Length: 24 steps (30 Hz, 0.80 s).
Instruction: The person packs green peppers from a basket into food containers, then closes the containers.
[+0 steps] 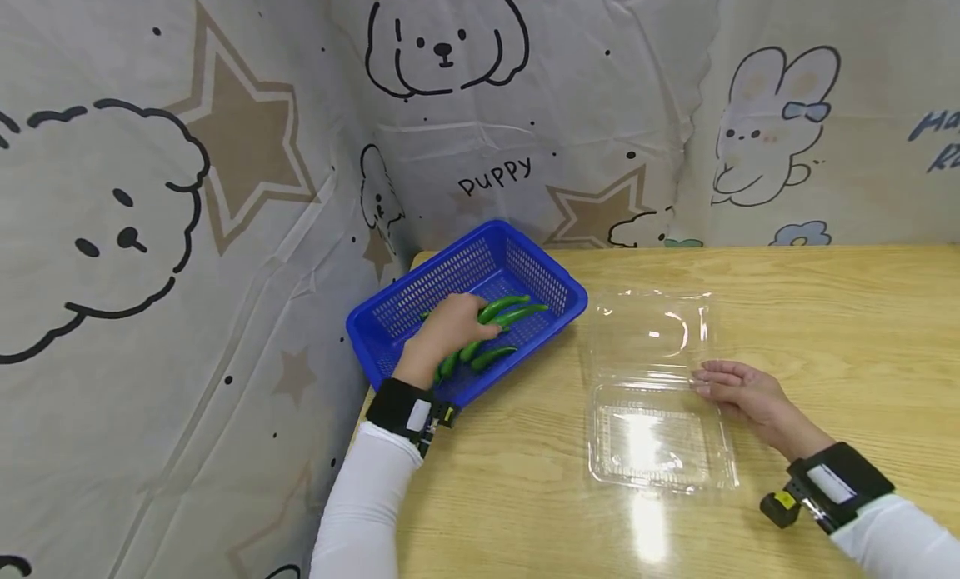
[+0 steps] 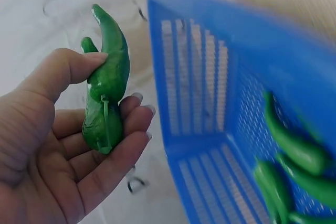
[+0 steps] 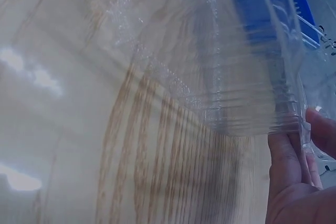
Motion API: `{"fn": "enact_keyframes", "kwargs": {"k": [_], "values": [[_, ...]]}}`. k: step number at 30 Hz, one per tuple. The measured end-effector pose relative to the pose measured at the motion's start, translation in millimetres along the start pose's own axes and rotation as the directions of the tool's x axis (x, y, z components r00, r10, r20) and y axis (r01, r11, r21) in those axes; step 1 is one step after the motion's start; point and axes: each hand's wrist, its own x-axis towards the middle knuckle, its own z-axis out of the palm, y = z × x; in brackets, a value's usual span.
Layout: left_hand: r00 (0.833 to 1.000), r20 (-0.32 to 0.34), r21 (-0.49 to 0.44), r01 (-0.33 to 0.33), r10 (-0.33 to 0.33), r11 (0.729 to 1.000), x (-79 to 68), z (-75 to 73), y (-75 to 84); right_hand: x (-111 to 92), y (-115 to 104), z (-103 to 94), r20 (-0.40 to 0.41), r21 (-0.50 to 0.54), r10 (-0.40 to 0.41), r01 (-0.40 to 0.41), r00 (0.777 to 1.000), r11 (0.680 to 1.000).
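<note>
Over the blue basket [image 1: 558, 291], my left hand [image 1: 450, 333] holds green chili peppers [image 2: 109, 77]. In the left wrist view the thumb presses them against the curled fingers, one pepper overlapping another. Several more green chili peppers [image 1: 492, 359] lie on the basket floor, partly hidden by the hand in the head view. To the right, a clear plastic container [image 1: 652, 437] with a hinged lid [image 1: 645, 333] lies unfolded. My right hand [image 1: 753, 400] pinches the container's right edge near the hinge, thumb on one side and fingers on the other.
The wooden table [image 1: 517, 487] carries both basket and container. A printed cloth [image 1: 262, 379] hangs along the left side and the back, close to the basket's left end. Light glares on the table in front of the container.
</note>
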Motion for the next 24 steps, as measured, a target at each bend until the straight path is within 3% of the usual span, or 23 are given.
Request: {"fn": "enact_keyframes", "kwargs": {"k": [6, 10, 16, 24], "values": [[0.992, 0.032, 0.020, -0.123, 0.122, 0.992, 2.1, 13.9, 32.3, 0, 0, 0.1, 0.013, 0.010, -0.006, 0.006, 1.000, 1.000], [0.978, 0.084, 0.049, -0.198, 0.193, 0.979, 2.2, 30.5, 57.1, 0, -3, 0.3, 0.017, 0.003, -0.008, 0.008, 1.000, 1.000], [0.941, 0.232, 0.078, -0.269, 0.245, 0.960, -0.4, 58.8, 91.1, -1, -6, 3.4, 0.012, -0.011, 0.003, -0.003, 1.000, 1.000], [0.878, 0.364, 0.153, -0.386, 0.311, 0.910, 3.4, 90.7, 128.2, 0, -7, 6.3, -0.012, -0.094, 0.006, -0.007, 1.000, 0.996]]}}
